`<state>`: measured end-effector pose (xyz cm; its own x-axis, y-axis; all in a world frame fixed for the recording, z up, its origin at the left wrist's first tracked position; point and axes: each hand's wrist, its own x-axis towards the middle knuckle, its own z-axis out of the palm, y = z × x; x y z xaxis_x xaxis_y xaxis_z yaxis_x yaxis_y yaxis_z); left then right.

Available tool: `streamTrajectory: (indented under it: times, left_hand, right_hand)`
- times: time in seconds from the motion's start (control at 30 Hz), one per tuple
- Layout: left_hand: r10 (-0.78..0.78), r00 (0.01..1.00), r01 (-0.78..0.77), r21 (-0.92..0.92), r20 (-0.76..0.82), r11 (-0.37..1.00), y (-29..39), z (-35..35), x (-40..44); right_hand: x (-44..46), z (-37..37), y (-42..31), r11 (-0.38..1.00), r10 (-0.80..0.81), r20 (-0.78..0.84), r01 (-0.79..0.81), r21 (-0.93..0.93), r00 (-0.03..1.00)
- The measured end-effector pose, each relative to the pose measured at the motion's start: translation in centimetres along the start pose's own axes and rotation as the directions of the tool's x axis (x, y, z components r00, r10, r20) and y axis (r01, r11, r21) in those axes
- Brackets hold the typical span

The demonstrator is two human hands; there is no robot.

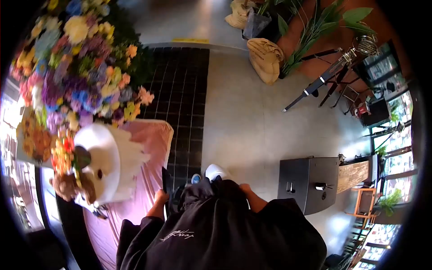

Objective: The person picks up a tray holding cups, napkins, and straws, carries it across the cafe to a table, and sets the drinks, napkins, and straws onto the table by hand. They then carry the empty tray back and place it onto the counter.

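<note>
My left hand (160, 196) is low at my left side, its fingers closed round a slim black object (167, 181) whose kind I cannot make out. This object stands upright beside my leg, close to the pink cloth (155, 164). My right hand (245, 189) hangs at my right hip against my dark clothing, with its fingers mostly hidden. Below me, a white shoe (217, 172) shows on the grey floor near the black tile strip.
On the left, a round white table (114, 157) bears a teddy bear (67, 186) and flowers. A large flower display (76, 76) rises behind it. To the right are a black cabinet (292, 182), a tripod (308, 90) and a sack-wrapped plant (265, 58).
</note>
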<state>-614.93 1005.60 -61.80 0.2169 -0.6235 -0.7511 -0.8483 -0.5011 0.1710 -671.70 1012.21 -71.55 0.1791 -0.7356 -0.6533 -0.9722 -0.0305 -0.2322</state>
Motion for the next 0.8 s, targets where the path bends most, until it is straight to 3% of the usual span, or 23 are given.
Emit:
streamTrajectory:
  times: [0.03, 0.07, 0.1, 0.13, 0.2, 0.27, 0.33, 0.37, 0.43, 0.5, 0.53, 0.57, 0.6, 0.63, 0.7, 0.73, 0.8]
  left_hand:
    - [0.01, 0.996, -0.008, 0.017, -0.089, 1.0, 4.4, -4.3, 2.1]
    - [0.021, 0.984, -0.016, 0.029, -0.179, 0.999, 8.2, -8.0, 4.8]
    - [0.021, 0.972, -0.019, 0.011, -0.233, 1.0, 11.5, -11.0, 7.5]
    - [0.016, 0.957, -0.02, -0.01, -0.288, 1.0, 14.3, -13.7, 10.4]
    - [0.039, 0.924, -0.055, -0.03, -0.379, 0.998, 20.5, -20.0, 15.6]
    - [0.013, 0.926, -0.056, -0.101, -0.378, 0.993, 27.2, -26.4, 18.5]
    - [-0.006, 0.942, -0.041, -0.133, -0.335, 0.99, 30.7, -30.5, 23.3]
    - [-0.065, 0.951, 0.044, -0.079, -0.301, 0.996, 32.0, -32.1, 25.9]
    - [-0.023, 0.972, 0.021, -0.012, -0.236, 1.0, 34.4, -35.7, 29.8]
    - [-0.014, 0.985, 0.022, 0.039, -0.175, 0.999, 37.1, -38.5, 33.2]
    - [0.007, 0.988, 0.003, 0.065, -0.152, 0.998, 36.9, -38.7, 35.7]
    - [-0.1, 0.966, 0.089, -0.057, -0.239, 0.994, 36.6, -37.2, 41.9]
    - [-0.064, 0.986, 0.063, -0.007, -0.156, 0.998, 35.6, -34.6, 46.2]
    - [-0.121, 0.992, 0.123, 0.048, -0.028, 0.991, 35.3, -34.1, 49.9]
    - [0.084, 0.996, -0.092, 0.245, 0.043, 0.965, 38.7, -38.0, 51.6]
    - [0.097, 0.995, -0.099, 0.12, 0.022, 0.988, 41.0, -40.3, 54.0]
    - [0.04, 0.996, -0.043, 0.04, 0.075, 0.998, 45.7, -46.4, 57.7]
  right_hand:
    - [-0.9, -1.6, 0.6, 0.997, -0.028, 0.007, 0.028, -0.068, 1.0]
    - [0.5, -1.9, 1.5, 0.991, 0.068, 0.06, -0.075, 0.115, 0.996]
    - [1.8, -2.8, 1.6, 0.709, 0.353, 0.184, -0.391, 0.586, 0.917]
    - [3.1, -5.1, 1.4, 0.471, 0.456, 0.313, -0.524, 0.71, 0.833]
    - [7.9, -10.0, 2.1, 0.397, 0.465, 0.421, -0.608, 0.687, 0.779]
    - [14.7, -16.0, 2.8, 0.44, 0.421, 0.454, -0.615, 0.655, 0.785]
    - [22.1, -23.3, 3.7, 0.554, 0.363, 0.441, -0.57, 0.606, 0.821]
    - [26.3, -27.0, 4.3, 0.618, 0.323, 0.416, -0.523, 0.587, 0.85]
    - [36.1, -36.0, 5.3, 0.727, 0.252, 0.357, -0.419, 0.544, 0.899]
    - [47.9, -47.1, 5.1, 0.721, 0.18, 0.25, -0.301, 0.625, 0.951]
    - [54.4, -54.4, 4.5, 0.632, 0.149, 0.156, -0.215, 0.744, 0.977]
    - [61.7, -62.8, 3.8, 0.508, 0.113, 0.045, -0.097, 0.856, 0.993]
    - [66.8, -69.2, 2.8, 0.347, 0.083, -0.069, 0.036, 0.937, 0.994]
    - [68.5, -78.8, -1.0, 0.246, 0.131, -0.167, 0.131, 0.96, 0.977]
    - [73.4, -91.6, -3.5, 0.126, 0.148, -0.292, 0.274, 0.953, 0.945]
    - [75.9, -95.8, -3.5, 0.132, 0.159, -0.299, 0.279, 0.951, 0.941]
    - [80.2, -102.0, -3.4, 0.135, 0.188, -0.29, 0.268, 0.954, 0.938]
